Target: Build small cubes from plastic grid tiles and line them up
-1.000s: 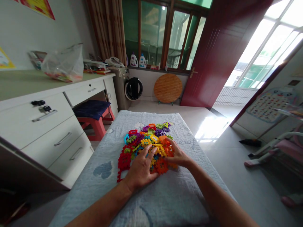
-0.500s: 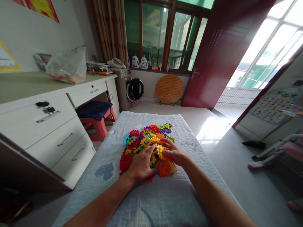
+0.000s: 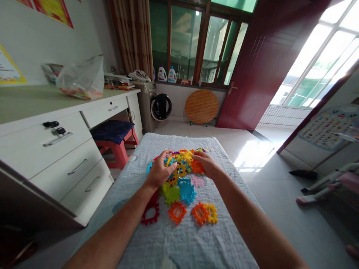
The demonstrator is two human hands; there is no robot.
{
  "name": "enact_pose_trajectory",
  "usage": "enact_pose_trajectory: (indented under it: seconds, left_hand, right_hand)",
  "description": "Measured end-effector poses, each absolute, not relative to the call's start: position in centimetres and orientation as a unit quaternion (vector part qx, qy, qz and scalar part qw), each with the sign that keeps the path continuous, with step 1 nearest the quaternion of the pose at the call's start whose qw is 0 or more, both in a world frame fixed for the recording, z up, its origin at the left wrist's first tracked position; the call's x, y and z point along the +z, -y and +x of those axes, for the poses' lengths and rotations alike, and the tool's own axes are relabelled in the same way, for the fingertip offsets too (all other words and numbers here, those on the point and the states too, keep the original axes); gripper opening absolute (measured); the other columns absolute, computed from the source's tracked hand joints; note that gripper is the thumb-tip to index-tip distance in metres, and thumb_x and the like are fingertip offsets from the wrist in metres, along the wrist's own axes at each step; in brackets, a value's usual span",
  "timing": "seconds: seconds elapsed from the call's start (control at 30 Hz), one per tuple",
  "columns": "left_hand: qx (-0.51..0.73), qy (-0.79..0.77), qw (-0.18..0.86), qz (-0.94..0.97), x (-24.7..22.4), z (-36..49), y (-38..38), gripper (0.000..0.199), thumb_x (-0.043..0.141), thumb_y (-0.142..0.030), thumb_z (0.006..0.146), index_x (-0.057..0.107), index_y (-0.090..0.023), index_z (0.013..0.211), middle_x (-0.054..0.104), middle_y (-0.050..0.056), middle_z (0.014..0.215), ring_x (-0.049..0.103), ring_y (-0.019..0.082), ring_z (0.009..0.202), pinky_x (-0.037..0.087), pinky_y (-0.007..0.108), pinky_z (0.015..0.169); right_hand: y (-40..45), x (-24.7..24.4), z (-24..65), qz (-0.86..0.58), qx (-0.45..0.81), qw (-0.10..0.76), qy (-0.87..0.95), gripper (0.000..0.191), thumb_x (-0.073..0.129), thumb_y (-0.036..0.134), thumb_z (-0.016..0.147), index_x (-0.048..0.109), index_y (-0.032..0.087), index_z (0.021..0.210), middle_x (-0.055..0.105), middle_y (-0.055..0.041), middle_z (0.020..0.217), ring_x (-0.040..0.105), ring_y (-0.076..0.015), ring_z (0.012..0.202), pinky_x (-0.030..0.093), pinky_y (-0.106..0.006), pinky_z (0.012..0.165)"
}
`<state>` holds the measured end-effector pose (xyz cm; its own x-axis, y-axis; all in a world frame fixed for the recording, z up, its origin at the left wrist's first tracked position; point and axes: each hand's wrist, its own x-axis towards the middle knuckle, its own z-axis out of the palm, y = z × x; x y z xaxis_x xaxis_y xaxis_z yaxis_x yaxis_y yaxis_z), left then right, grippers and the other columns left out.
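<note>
A heap of interlocking plastic building pieces (image 3: 180, 172) in yellow, orange and blue lies between my hands. My left hand (image 3: 160, 172) curves around its left side, thumb toward the middle and fingers bent over the far side. On the right, my right hand (image 3: 206, 163) presses its fingers against yellow and orange pieces. Nearer to me lie a green piece (image 3: 171, 194), a blue piece (image 3: 187, 190) and a pink piece (image 3: 198, 181). An orange piece (image 3: 177, 213), an orange-and-yellow pair (image 3: 204, 213) and a red frame piece (image 3: 150, 213) rest closest. My hands hide part of the heap.
The pieces lie on a bed-like surface with a pale blue cloth (image 3: 185, 243). To the left stand a white desk (image 3: 70, 108) with a plastic bag (image 3: 82, 80) and a red stool (image 3: 119, 149). A round wooden board (image 3: 202, 106) leans by the far wall.
Both hands have moved forward, away from me, with the cluster of pieces between them. Loose green, blue, pink, orange, yellow and red pieces now show spread out on the near side.
</note>
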<state>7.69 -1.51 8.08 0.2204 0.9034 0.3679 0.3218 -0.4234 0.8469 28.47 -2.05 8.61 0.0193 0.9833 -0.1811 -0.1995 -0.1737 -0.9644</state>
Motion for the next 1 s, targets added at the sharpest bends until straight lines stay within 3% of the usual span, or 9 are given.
enact_pose_trajectory:
  seconds: [0.13,0.27,0.4,0.6,0.73,0.87,1.0]
  left_hand:
    - [0.480,-0.443,0.309,0.691,7.0,6.7,0.2,0.044,0.059,-0.032,0.077,0.051,-0.017,0.118,0.066,0.007,0.105,0.063,0.020,0.097,0.047,0.036,0.092]
    - [0.464,-0.453,0.281,0.708,5.5,6.2,0.1,0.040,0.055,-0.035,0.082,0.051,-0.018,0.118,0.063,0.007,0.114,0.059,0.021,0.108,0.043,0.036,0.099]
    - [0.443,-0.431,0.205,0.759,4.8,5.8,0.1,0.040,0.054,-0.038,0.085,0.050,-0.021,0.121,0.055,0.008,0.126,0.050,0.022,0.121,0.038,0.038,0.106]
    - [0.406,-0.407,0.135,0.807,4.6,5.1,-0.1,0.043,0.056,-0.040,0.084,0.049,-0.021,0.122,0.053,0.010,0.128,0.046,0.025,0.124,0.036,0.042,0.107]
    - [0.392,-0.434,0.085,0.807,4.7,4.7,-0.1,0.046,0.055,-0.046,0.083,0.051,-0.021,0.121,0.053,0.010,0.129,0.045,0.026,0.124,0.035,0.042,0.107]
    - [0.369,-0.534,-0.005,0.760,4.7,4.2,-0.4,0.043,0.052,-0.051,0.083,0.057,-0.023,0.115,0.053,0.011,0.129,0.044,0.030,0.125,0.024,0.051,0.109]
    - [0.339,-0.613,0.016,0.713,4.1,3.3,-1.4,0.039,0.051,-0.050,0.081,0.062,-0.022,0.106,0.057,0.012,0.124,0.048,0.031,0.120,0.030,0.052,0.104]
  right_hand:
    - [0.8,8.2,29.3,-0.551,0.547,0.488,0.399,0.035,0.070,0.035,0.067,0.055,0.020,0.095,0.059,0.0023,0.072,0.056,-0.0099,0.056,0.048,-0.023,0.050]
    - [0.7,8.2,30.5,-0.559,0.526,0.403,0.499,0.035,0.069,0.031,0.070,0.059,0.023,0.103,0.063,-0.0023,0.091,0.059,-0.0128,0.072,0.051,-0.023,0.055]
    - [0.4,8.7,31.7,-0.553,0.485,0.316,0.599,0.027,0.068,0.028,0.072,0.067,0.025,0.099,0.065,-0.0018,0.102,0.059,-0.0129,0.079,0.049,-0.020,0.055]
    - [-1.0,9.8,33.8,-0.566,0.451,0.229,0.651,0.019,0.067,0.029,0.070,0.072,0.022,0.087,0.068,-0.0037,0.085,0.061,-0.0153,0.070,0.048,-0.021,0.047]
    - [-3.3,8.9,35.1,-0.695,0.251,0.241,0.629,0.017,0.061,0.029,0.074,0.070,0.016,0.080,0.065,-0.0036,0.064,0.060,-0.0146,0.058,0.046,-0.024,0.051]
    - [-6.0,6.5,35.6,-0.753,0.139,0.251,0.592,0.029,0.054,0.034,0.081,0.069,0.013,0.093,0.067,-0.0118,0.090,0.062,-0.0240,0.088,0.047,-0.035,0.076]
    - [-7.7,4.7,35.1,-0.770,0.115,0.241,0.579,0.049,0.052,0.050,0.082,0.060,0.019,0.118,0.053,-0.0150,0.128,0.043,-0.0335,0.123,0.036,-0.047,0.097]
